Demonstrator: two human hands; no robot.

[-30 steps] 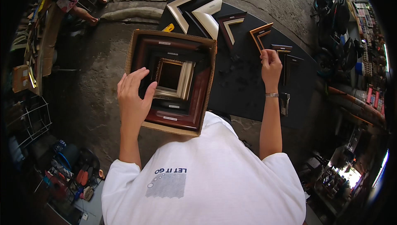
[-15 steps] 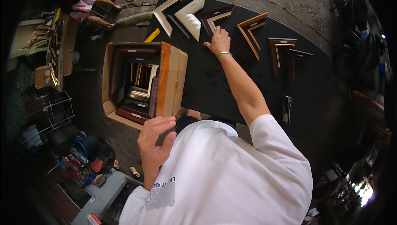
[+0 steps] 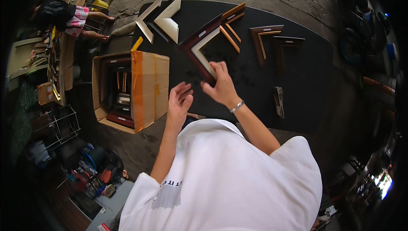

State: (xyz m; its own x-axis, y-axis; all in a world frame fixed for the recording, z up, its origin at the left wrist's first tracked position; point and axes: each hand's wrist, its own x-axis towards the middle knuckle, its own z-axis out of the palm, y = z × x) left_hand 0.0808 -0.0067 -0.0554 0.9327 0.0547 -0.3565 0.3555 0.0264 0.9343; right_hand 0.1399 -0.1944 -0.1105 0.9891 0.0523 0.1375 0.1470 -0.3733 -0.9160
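My right hand (image 3: 223, 86) grips one arm of a dark red picture-frame corner sample (image 3: 191, 56) with a cream inner lip, raised over the black table. My left hand (image 3: 179, 99) is held in the air just left of it, fingers apart and slightly curled, with nothing in it. Behind the held sample, an orange-brown frame corner (image 3: 230, 39) is partly covered. Cream and silvery corner samples (image 3: 168, 21) lie at the far left of the table, and two dark corners (image 3: 257, 42) lie farther right.
A cardboard box (image 3: 153, 91) with more frame corners inside stands left of the table (image 3: 250, 95). A yellow-handled tool (image 3: 137, 43) lies behind the box. A small metallic bundle (image 3: 279, 102) rests at the table's right. Another person (image 3: 76, 18) is at the upper left.
My right hand has picked the dark red frame corner off the table and drawn it toward me. My left hand has moved up and right, near it. The view has shifted slightly.
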